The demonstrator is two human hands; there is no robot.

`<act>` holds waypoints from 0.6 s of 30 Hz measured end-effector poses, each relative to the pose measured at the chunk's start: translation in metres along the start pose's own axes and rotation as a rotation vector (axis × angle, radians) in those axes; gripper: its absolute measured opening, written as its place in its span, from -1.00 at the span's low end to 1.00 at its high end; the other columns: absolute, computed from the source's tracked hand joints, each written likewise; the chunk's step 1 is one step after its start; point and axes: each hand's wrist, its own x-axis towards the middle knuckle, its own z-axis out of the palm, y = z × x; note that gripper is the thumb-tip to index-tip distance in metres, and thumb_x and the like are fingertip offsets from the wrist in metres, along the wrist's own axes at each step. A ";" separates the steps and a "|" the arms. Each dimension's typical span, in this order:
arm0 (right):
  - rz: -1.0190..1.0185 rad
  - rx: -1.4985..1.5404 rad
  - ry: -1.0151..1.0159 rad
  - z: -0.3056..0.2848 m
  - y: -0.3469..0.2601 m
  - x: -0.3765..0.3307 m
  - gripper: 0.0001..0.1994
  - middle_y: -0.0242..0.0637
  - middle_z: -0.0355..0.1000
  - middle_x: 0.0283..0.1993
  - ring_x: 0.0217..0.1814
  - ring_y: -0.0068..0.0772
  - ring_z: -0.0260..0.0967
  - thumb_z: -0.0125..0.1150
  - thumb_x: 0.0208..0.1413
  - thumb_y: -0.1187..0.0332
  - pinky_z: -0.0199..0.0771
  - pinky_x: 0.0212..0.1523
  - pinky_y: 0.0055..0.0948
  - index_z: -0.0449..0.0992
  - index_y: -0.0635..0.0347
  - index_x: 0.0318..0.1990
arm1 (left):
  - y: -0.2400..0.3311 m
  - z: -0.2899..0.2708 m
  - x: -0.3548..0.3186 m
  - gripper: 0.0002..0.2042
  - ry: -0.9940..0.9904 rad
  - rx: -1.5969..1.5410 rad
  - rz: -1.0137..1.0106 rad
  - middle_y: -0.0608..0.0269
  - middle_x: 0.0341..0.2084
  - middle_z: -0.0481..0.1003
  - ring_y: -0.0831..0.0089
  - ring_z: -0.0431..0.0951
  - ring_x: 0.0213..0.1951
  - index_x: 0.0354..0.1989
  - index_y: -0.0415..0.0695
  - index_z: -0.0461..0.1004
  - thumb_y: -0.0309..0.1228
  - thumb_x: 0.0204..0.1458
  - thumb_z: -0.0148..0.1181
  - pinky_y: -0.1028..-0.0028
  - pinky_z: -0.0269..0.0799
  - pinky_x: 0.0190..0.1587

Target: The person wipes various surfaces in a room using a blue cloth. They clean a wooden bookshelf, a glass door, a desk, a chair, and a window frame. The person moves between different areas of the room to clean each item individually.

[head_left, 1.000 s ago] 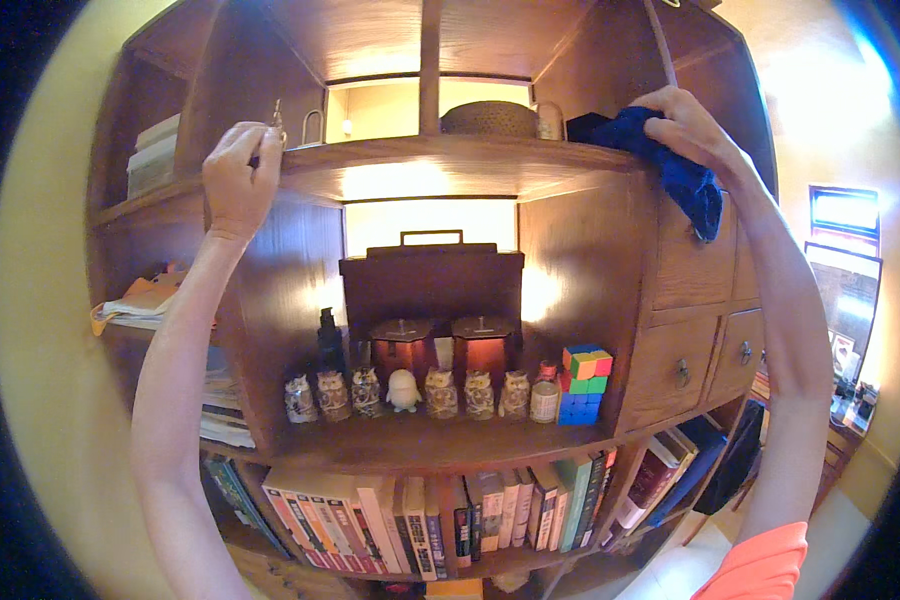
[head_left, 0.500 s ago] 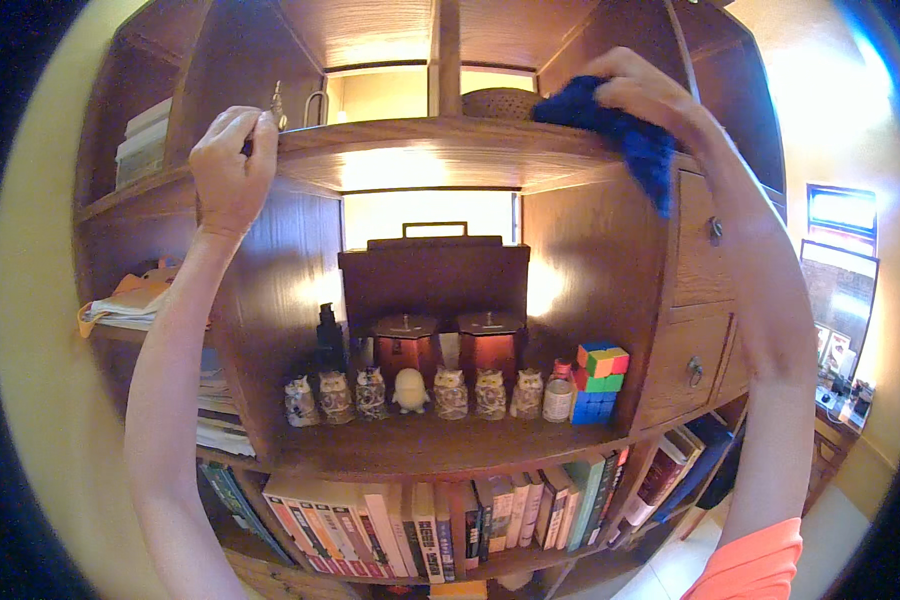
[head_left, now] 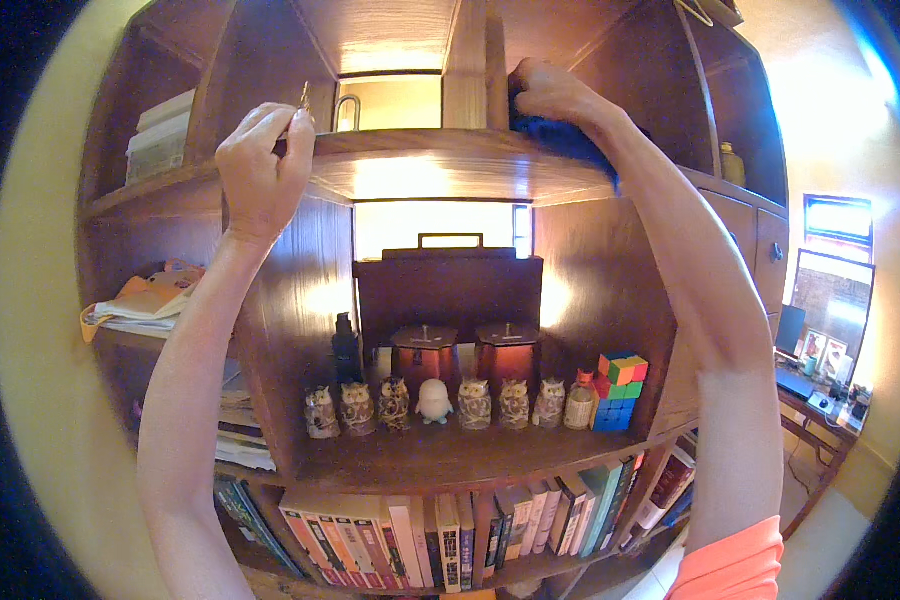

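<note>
Both hands up on the wooden shelf [head_left: 440, 165].
Right hand [head_left: 550, 95] grips a dark blue cloth [head_left: 565, 140] at one o'clock; left hand [head_left: 265, 170] is closed around a small metal thing [head_left: 305, 97].

Open room lies along the upper shelf [head_left: 440, 165] between the left hand [head_left: 260, 170] and the right hand [head_left: 555, 95], though an upright divider [head_left: 467, 60] splits it. Below, a row of figurines [head_left: 435, 403], a puzzle cube [head_left: 618, 390] and a wooden case [head_left: 448, 290] crowd the compartment.

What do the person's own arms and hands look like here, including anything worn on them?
Both forearms are bare, with no gloves, watch or rings visible on the left hand or the right hand. A bright orange sleeve shows at the right upper arm, by the lower edge.
</note>
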 end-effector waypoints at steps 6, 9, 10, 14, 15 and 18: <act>-0.016 0.117 -0.118 -0.001 0.018 -0.008 -0.68 -0.15 0.53 -0.38 -0.28 -0.29 0.45 0.03 -0.20 0.46 0.42 -0.20 -0.39 0.56 0.40 -0.24 | -0.006 -0.002 -0.004 -0.79 -0.076 0.055 -0.038 0.05 -0.45 0.54 0.24 0.57 -0.37 -0.48 -0.30 0.51 -0.43 0.06 0.03 0.41 0.43 -0.25; -0.019 0.227 -0.091 -0.047 0.026 -0.031 -0.71 -0.33 0.50 -0.44 -0.40 -0.55 0.38 0.04 -0.19 0.48 0.39 -0.34 -0.54 0.58 0.39 -0.29 | -0.007 -0.009 0.000 -0.79 -0.093 0.075 -0.014 0.04 -0.46 0.54 0.24 0.57 -0.37 -0.48 -0.31 0.51 -0.43 0.05 0.03 0.41 0.43 -0.27; 0.056 0.275 -0.113 -0.065 0.037 -0.039 -0.73 -0.40 0.48 -0.46 -0.43 -0.65 0.34 0.04 -0.19 0.48 0.36 -0.40 -0.60 0.59 0.39 -0.31 | -0.005 -0.007 0.000 -0.79 -0.083 0.062 -0.014 0.04 -0.46 0.54 0.23 0.57 -0.37 -0.48 -0.32 0.50 -0.44 0.05 0.03 0.41 0.43 -0.27; 0.189 0.053 0.348 -0.083 0.077 -0.064 -0.71 -0.24 0.53 -0.41 -0.39 -0.35 0.46 0.05 -0.19 0.44 0.45 -0.32 -0.42 0.61 0.30 -0.29 | -0.005 -0.003 -0.001 -0.80 -0.061 0.070 -0.006 0.03 -0.46 0.53 0.22 0.56 -0.39 -0.49 -0.33 0.49 -0.45 0.05 0.03 0.40 0.43 -0.28; 0.265 -0.180 0.422 -0.082 0.082 -0.070 -0.70 -0.16 0.54 -0.38 -0.35 -0.21 0.48 0.05 -0.19 0.42 0.46 -0.26 -0.35 0.61 0.27 -0.28 | -0.003 -0.001 -0.001 -0.81 -0.046 0.031 -0.017 0.03 -0.49 0.52 0.21 0.55 -0.41 -0.50 -0.33 0.48 -0.46 0.04 0.04 0.39 0.42 -0.30; 0.363 -0.552 0.044 -0.046 0.104 -0.080 -0.67 0.07 0.50 -0.26 -0.17 0.17 0.44 0.06 -0.22 0.36 0.41 -0.05 -0.10 0.62 0.14 -0.25 | 0.000 -0.005 0.002 -0.83 -0.018 -0.024 -0.016 0.03 -0.53 0.49 0.19 0.51 -0.46 -0.52 -0.32 0.47 -0.47 0.01 0.07 0.37 0.39 -0.35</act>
